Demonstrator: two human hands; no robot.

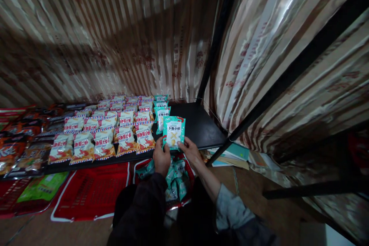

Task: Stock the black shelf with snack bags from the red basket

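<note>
A teal snack bag is held upright between my two hands, its printed front facing me. My left hand pinches its lower left side, and my right hand grips the lower right corner. Just behind it, several matching teal bags stand in a row on the black shelf. Left of that row stand rows of white snack bags with red lettering. Below my hands, a red basket holds several more teal bags, partly hidden by my arms.
Dark and orange packets lie at the shelf's left end. Red baskets sit on the floor below, one with a green packet. Black frame posts cross on the right, before striped sheeting. Papers lie beneath the shelf's right end.
</note>
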